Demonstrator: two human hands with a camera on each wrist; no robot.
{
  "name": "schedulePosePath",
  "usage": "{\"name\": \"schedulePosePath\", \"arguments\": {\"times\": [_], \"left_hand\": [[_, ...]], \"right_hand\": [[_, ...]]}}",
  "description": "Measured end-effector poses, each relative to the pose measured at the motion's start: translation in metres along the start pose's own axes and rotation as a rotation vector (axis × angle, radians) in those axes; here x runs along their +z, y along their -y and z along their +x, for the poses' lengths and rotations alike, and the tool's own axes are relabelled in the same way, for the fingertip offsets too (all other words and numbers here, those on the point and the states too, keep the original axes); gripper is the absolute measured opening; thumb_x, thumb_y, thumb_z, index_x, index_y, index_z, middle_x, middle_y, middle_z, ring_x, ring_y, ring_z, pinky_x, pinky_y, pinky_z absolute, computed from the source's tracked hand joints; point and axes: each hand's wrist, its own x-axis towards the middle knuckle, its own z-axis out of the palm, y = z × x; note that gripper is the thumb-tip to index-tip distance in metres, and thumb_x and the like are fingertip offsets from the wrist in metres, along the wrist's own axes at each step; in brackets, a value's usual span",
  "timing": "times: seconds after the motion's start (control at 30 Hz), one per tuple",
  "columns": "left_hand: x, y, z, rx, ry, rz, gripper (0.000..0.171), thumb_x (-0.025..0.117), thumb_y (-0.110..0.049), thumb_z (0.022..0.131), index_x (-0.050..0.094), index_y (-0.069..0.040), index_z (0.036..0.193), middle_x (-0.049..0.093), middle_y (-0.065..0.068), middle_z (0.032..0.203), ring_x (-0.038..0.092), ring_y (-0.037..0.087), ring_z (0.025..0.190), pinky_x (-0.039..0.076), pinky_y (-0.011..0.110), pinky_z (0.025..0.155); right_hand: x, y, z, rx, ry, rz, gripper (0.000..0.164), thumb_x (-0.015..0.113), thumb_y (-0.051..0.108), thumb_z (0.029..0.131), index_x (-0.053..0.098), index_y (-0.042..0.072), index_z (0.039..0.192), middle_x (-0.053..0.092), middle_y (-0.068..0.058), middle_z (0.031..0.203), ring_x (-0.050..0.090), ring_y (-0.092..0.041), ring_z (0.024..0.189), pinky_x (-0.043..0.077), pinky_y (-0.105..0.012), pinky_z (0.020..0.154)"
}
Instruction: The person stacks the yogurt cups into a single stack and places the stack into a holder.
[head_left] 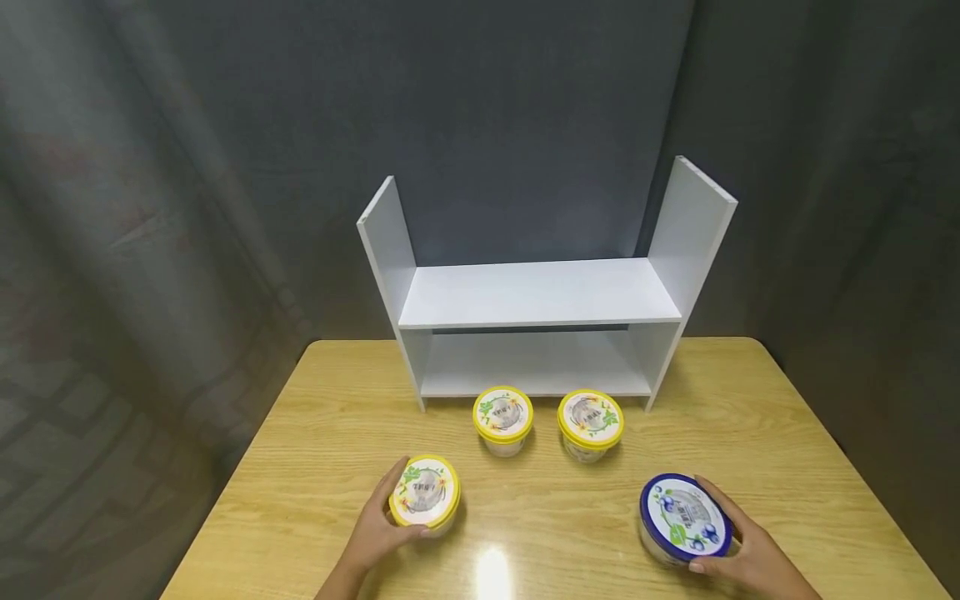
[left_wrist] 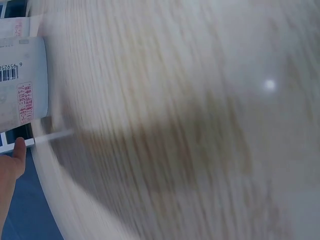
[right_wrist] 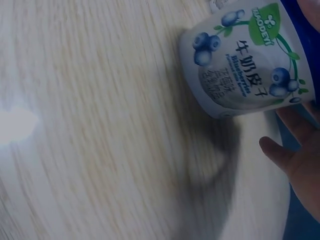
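Right hand (head_left: 753, 557) grips a blue-lidded tub (head_left: 686, 517), left hand (head_left: 372, 532) a yellow-lidded tub (head_left: 424, 492), at the front of the table (head_left: 555, 517).
Hard squeezing could loosen either lid; hasty pushing forward could topple two tubs (head_left: 504, 417) (head_left: 590, 423) before the white shelf (head_left: 540, 293).

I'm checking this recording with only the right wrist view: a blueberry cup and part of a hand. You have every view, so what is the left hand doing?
Observer: The left hand holds a yellow-lidded cup by its lid edge.
Operator: Any others like that one?
Observer: Yes, a second yellow cup and a third yellow cup stand in front of a white shelf unit.
Operator: I can't see the top of mine. What's on it?
Observer: In the head view, the blueberry cup has a pale lid top printed with blueberries and green leaves, ringed in dark blue.
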Motion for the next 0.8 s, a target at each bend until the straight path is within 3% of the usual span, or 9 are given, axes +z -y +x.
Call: {"name": "schedulePosePath", "arguments": {"times": [0.17, 0.37, 0.57, 0.8], "left_hand": [[0.002, -0.003, 0.003, -0.049, 0.003, -0.073, 0.103, 0.082, -0.011, 0.052, 0.022, -0.009, 0.136, 0.029, 0.015, 0.134, 0.028, 0.033, 0.121, 0.021, 0.043, 0.099], [0.004, 0.000, 0.005, -0.041, 0.002, -0.081, 0.096, 0.081, -0.010, 0.054, 0.026, -0.010, 0.133, 0.031, 0.016, 0.132, 0.030, 0.035, 0.118, 0.023, 0.048, 0.097], [0.007, 0.001, 0.007, -0.021, -0.001, -0.061, 0.098, 0.081, -0.013, 0.053, 0.025, -0.010, 0.133, 0.030, 0.016, 0.133, 0.027, 0.033, 0.121, 0.019, 0.047, 0.099], [0.008, -0.001, 0.008, -0.049, -0.013, -0.053, 0.101, 0.082, -0.014, 0.051, 0.024, -0.007, 0.134, 0.027, 0.018, 0.135, 0.024, 0.035, 0.122, 0.015, 0.046, 0.100]], "right_hand": [[0.004, 0.001, 0.003, 0.029, -0.058, 0.060, 0.107, 0.074, 0.032, 0.065, -0.001, 0.012, 0.139, 0.009, -0.030, 0.136, 0.014, -0.052, 0.116, 0.022, -0.065, 0.087], [0.008, 0.008, 0.003, -0.006, -0.144, 0.039, 0.108, 0.076, 0.032, 0.062, 0.004, 0.009, 0.139, 0.013, -0.031, 0.134, 0.013, -0.052, 0.117, 0.017, -0.066, 0.087], [0.013, 0.011, 0.005, -0.068, -0.216, 0.033, 0.104, 0.076, 0.028, 0.062, 0.009, 0.005, 0.138, 0.019, -0.034, 0.131, 0.019, -0.052, 0.114, 0.021, -0.063, 0.088], [0.013, 0.021, 0.004, -0.108, -0.251, 0.059, 0.103, 0.076, 0.027, 0.062, 0.010, 0.004, 0.138, 0.020, -0.034, 0.131, 0.026, -0.053, 0.111, 0.026, -0.062, 0.086]]}}
